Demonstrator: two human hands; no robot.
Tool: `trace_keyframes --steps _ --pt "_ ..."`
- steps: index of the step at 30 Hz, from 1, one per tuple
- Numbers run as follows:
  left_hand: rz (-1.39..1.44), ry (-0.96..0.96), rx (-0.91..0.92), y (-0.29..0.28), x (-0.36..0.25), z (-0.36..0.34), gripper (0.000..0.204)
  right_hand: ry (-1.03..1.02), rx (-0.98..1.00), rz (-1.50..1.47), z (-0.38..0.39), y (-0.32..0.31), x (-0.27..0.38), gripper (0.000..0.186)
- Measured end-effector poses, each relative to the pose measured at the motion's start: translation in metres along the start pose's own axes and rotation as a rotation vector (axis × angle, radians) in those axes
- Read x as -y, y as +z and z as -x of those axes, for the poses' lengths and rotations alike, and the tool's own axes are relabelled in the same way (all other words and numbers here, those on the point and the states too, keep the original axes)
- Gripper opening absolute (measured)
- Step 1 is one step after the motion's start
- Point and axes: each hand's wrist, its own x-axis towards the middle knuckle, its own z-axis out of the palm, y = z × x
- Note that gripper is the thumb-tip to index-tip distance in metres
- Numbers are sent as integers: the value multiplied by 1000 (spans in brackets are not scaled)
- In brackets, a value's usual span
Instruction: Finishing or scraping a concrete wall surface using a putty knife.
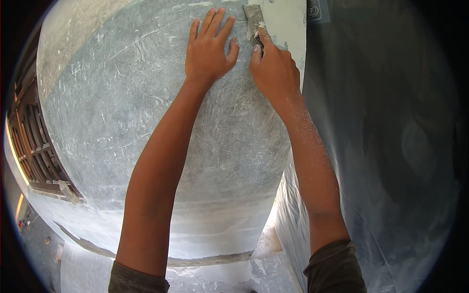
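My left hand (209, 49) lies on the grey, mottled wall (122, 97) near the top of the view, fingers straight and slightly spread, empty. Just to its right, my right hand (273, 71) grips a metal scraper (253, 17), index finger along the blade, which rests at a pale strip (288, 24) of coating beside the wall's right edge. White specks and smears cover the scraper and my right index finger, and pale dust coats my right forearm.
A brown wooden window grille (34, 141) is at the left. A large dark plastic sheet (381, 122) hangs right of the wall. A pale, patchy floor (220, 278) shows below.
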Motion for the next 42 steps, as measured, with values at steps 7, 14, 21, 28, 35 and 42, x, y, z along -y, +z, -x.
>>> trace_keyframes --steps 7,14,21,28,35,42 --pt "-4 3 4 -3 4 -1 49 -16 22 23 -3 -1 0 48" --pt "5 -20 38 -6 4 2 49 -6 43 43 2 -3 2 47" --pt "2 -5 15 -2 -2 -3 48 -60 -61 5 -33 -1 -4 49" --pt "-8 -14 -9 -4 5 3 47 65 134 -91 22 -1 0 51" --pt "95 -37 127 -12 -7 -9 54 -10 45 -206 -26 -9 -5 52" --pt "7 -1 105 -30 -8 -7 42 -75 93 -387 -38 13 -25 55"
